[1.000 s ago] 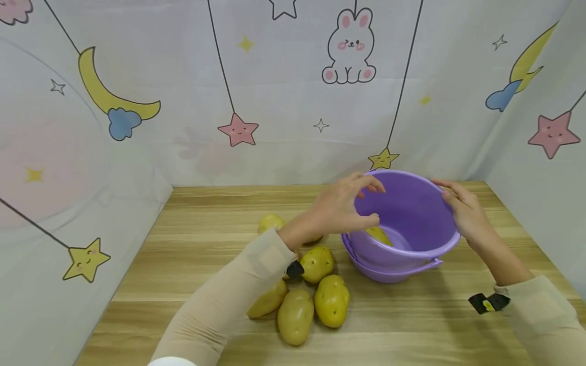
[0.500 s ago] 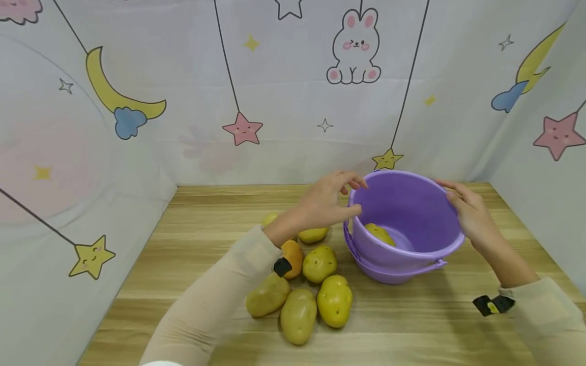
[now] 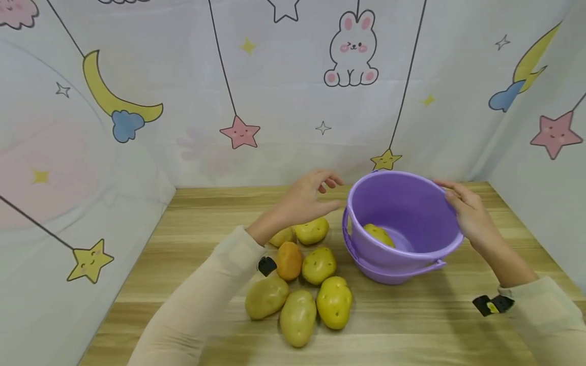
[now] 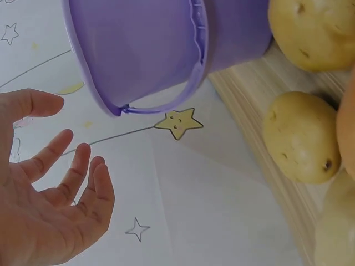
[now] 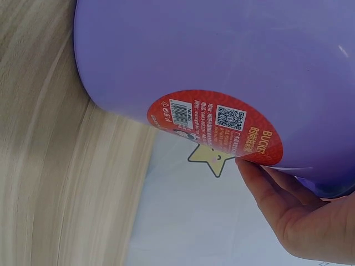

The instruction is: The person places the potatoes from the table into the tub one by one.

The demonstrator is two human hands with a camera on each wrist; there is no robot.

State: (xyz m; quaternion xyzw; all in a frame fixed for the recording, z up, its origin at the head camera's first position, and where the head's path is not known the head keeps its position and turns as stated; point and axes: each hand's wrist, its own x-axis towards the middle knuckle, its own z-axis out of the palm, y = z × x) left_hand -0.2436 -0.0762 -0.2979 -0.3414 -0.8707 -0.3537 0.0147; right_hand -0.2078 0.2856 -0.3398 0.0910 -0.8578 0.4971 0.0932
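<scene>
A purple bucket (image 3: pixel 403 203) stands tilted toward me on the right of the table, one yellow potato (image 3: pixel 379 235) lying inside it. My right hand (image 3: pixel 468 209) grips the bucket's rim at the right, thumb over the edge; in the right wrist view its fingers press the outer wall near a red sticker (image 5: pixel 222 127). My left hand (image 3: pixel 305 199) is in the air left of the bucket, fingers loosely bent with nothing between them. Below it sit several potatoes (image 3: pixel 319 265) and an orange-coloured oval piece (image 3: pixel 289 261). The left wrist view shows that hand (image 4: pixel 61 188) apart from the bucket.
The potatoes lie grouped left of the bucket on the wooden table (image 3: pixel 389 330). Down the bucket's near side hangs its purple handle (image 3: pixel 430 268). A white printed cloth (image 3: pixel 284 91) stands behind the table and at both sides.
My left hand has moved left, out from over the bucket's opening to beside it, fingers still loose. My right hand keeps its hold on the rim, and the bucket stays in place.
</scene>
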